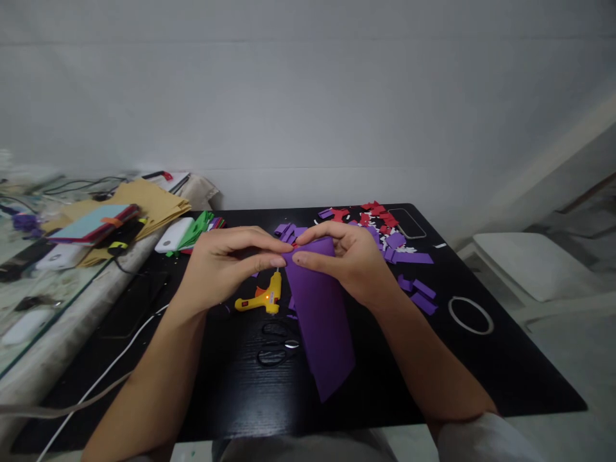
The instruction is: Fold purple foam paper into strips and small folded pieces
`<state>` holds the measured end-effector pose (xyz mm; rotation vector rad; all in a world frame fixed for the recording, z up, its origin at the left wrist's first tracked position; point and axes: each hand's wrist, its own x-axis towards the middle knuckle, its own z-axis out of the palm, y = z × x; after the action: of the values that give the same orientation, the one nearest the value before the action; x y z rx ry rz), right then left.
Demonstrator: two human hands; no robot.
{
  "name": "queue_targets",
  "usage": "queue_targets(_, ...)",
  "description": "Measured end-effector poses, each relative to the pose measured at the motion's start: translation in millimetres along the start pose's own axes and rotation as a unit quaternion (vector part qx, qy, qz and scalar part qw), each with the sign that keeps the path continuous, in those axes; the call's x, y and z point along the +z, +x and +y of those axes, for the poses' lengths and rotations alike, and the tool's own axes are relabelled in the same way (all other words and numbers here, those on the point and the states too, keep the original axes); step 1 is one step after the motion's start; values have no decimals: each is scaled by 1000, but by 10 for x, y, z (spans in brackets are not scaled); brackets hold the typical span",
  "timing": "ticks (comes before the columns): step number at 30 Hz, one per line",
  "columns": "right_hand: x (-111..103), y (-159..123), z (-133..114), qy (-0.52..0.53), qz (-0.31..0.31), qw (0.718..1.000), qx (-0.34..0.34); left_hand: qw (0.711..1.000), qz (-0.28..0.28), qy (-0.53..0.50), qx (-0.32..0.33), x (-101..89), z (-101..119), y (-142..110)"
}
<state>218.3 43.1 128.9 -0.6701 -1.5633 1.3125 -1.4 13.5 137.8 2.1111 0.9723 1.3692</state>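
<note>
Table: black, a streak of light on its bare near part [250,404]; the work is held up over its middle.
Stool: white [514,263], off beyond the right edge of the table.
Sheet: purple [327,321], hanging between the two hands, its top edge bent over, its pointed lower end toward the person; whether that tip touches the table, I can't tell from here.
Left hand: thumb and forefinger [224,262] pinching the sheet's upper left corner; a fleck of red shows by the fingertips.
Right hand: thumb flat on the front [355,262], fingers behind the top edge, so the sheet is nipped between them.
Handling: I'd keep the edges level, press outward from the pinched corner and let the long tail hang loose; tugging it would likely skew the fold.
Scraps: purple [414,258] and red [375,208] bits, strewn beyond the right hand.
Glue gun: yellow [273,294], nozzle pointing up near the left thumb; its light glows, so I'd keep fingertips clear.
Ring: pale [491,323], lying alone at right.
Scissors: black-handled [289,344], just below the glue gun.
Writing: a small label on the glue gun, too small to read; no brand legible anywhere.
</note>
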Motion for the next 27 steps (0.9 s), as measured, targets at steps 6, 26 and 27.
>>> queue_targets(6, -2, -8, -12, -18, 0, 1000, -4, 1000, -4, -3, -4, -15, -2, -5)
queue_targets(26, 6, -12, -48, -25, -1, 1000, -16, 1000, -2, -2, 13, -7, 27, 18)
queue_targets(27, 7, -12, -48, -24, -1, 1000, -15, 1000, -2, -3, 13, -10, 28, 19)
